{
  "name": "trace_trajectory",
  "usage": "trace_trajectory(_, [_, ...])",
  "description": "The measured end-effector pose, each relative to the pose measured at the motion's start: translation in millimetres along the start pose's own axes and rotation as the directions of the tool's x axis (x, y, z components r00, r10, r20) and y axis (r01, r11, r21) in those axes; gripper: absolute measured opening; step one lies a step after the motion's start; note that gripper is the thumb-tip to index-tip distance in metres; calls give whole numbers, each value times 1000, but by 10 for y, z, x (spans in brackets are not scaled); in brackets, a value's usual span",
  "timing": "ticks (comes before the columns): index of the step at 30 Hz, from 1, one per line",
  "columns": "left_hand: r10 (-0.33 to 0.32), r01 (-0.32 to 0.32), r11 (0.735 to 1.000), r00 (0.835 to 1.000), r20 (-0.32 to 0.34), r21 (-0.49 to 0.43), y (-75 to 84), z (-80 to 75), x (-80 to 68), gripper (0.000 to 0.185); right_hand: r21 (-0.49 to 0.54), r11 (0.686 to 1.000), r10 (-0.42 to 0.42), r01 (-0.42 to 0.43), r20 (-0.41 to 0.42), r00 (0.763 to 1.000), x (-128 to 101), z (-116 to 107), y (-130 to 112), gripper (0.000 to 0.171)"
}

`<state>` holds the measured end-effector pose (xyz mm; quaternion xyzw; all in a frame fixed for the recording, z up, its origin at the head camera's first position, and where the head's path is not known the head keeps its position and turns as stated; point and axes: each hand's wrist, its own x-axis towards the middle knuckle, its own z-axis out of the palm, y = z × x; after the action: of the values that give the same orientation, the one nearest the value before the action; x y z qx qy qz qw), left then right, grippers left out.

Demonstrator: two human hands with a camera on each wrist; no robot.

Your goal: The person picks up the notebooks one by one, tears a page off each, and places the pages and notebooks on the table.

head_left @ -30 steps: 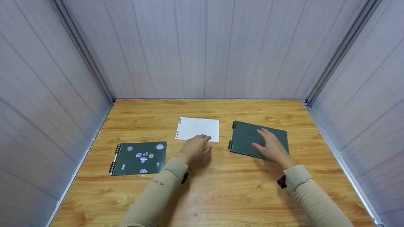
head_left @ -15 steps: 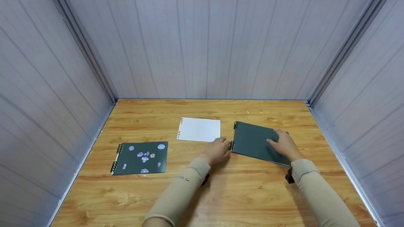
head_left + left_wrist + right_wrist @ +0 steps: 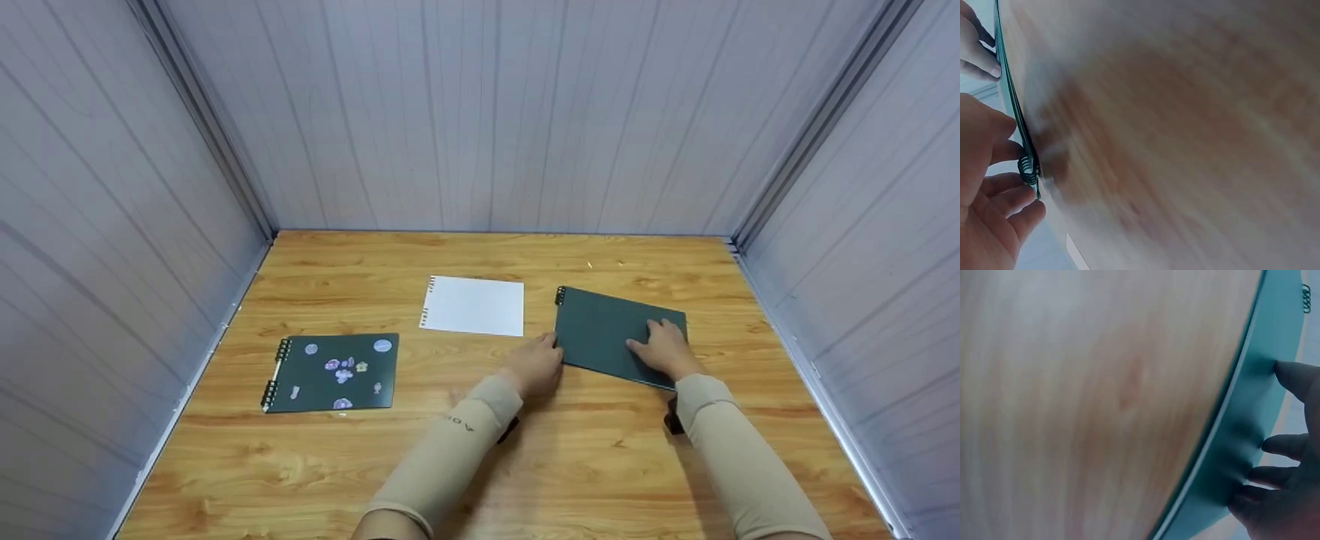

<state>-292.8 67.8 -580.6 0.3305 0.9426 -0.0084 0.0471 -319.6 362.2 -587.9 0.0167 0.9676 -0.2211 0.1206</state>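
Plain dark green notebook (image 3: 611, 330) lay right of centre in the head view, flat on the wooden table (image 3: 525, 465), spiral binding along its left edge, body tilted slightly clockwise. Right hand (image 3: 664, 351) rested on the cover's lower right part, fingers spread and fairly straight, pressing down; nothing was curled round the cover. Right wrist view showed the same: fingertips (image 3: 1286, 374) flat on the green cover (image 3: 1252, 439), table grain blurred across the left of the frame.

Left hand (image 3: 536, 366) sat at the notebook's lower left corner, just below the binding. Left wrist view placed its fingers (image 3: 1008, 194) against the lower wire coil (image 3: 1028, 169) and the thin edge of the cover (image 3: 1008, 84); they looked loosely bent and touching, but I could not tell whether they pinched the edge.

Loose white sheet (image 3: 474, 305) with punched holes on its left side lay just left of the notebook, apart from it, centre of frame. Second dark notebook (image 3: 334, 373) with stickers on its cover lay at centre left, well apart from both hands
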Motion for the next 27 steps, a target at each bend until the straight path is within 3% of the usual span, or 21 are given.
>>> trace_trajectory(4, [3, -3, 1000, 1000, -1, -29, 39, -19, -94, 33, 5, 999, -37, 37, 11, 999, -42, 34, 18, 80])
trace_trajectory(11, [119, -119, 993, 991, -61, 2, 124, -33, -261, 24, 52, 993, -104, 104, 8, 995, -199, 30, 84, 80])
trace_trajectory(18, [175, -177, 984, 982, -77, -21, 196, 4, -359, 25, 58, 988, -144, 143, 8, 990, -331, 51, 128, 79])
trace_trajectory(27, [173, -174, 984, 984, -45, -25, 325, 59, -356, 29, 59, 987, -153, 151, 30, 988, -475, 75, 153, 81])
